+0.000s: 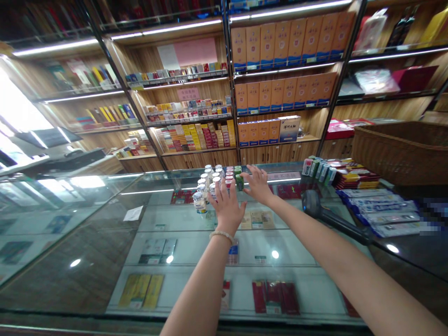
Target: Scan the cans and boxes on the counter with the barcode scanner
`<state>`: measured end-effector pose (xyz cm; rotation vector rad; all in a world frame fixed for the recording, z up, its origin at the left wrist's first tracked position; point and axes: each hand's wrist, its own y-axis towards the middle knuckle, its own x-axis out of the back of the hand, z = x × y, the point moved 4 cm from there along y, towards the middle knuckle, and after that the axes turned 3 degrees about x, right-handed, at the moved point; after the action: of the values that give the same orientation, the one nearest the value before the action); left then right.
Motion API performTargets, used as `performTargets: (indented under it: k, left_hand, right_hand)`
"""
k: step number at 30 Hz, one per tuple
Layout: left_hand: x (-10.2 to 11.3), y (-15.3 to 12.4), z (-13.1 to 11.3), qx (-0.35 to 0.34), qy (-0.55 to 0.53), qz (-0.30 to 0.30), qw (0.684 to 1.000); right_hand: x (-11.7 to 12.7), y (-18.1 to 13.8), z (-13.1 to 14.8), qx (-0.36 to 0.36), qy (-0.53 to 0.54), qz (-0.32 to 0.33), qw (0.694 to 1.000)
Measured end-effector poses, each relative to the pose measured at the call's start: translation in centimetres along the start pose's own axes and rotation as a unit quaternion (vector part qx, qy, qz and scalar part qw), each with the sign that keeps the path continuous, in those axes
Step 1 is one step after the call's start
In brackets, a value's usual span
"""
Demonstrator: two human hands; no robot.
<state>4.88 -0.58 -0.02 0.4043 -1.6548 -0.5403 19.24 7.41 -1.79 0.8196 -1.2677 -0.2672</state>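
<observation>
Several small white-capped bottles stand in rows on the glass counter. Beside them, to the right, are small containers with pink tops and green ones. My left hand, with a beaded bracelet at its wrist, is at the near side of the bottles, fingers spread and nothing gripped. Over by the green containers, my right hand has its fingers apart, the tips close to or touching the group. The left fingers hide part of the rows.
A barcode scanner lies on the counter's right, near blue-white packets, stacked red-yellow packs, small upright packs and a wicker basket. A paper slip lies left. Shelves with orange boxes stand behind.
</observation>
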Motion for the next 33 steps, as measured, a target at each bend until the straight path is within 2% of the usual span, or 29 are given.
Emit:
performTargets:
  k: [16, 28, 33]
  left_hand:
    - [0.0, -0.2, -0.2, -0.015, -0.009, -0.006, 1.000]
    - [0.3, -0.1, -0.4, -0.017, -0.008, 0.000, 1.000]
    - [0.3, 0.0, -0.3, -0.013, -0.012, 0.000, 1.000]
  right_hand:
    - [-1.6, 1.3, -0.1, -0.015, -0.005, -0.011, 1.000]
    - [-1.4, 1.3, 0.0, -0.037, -0.006, 0.030, 0.999]
    - [-0.1, 1.3, 0.2, -0.016, -0.007, 0.037, 0.999]
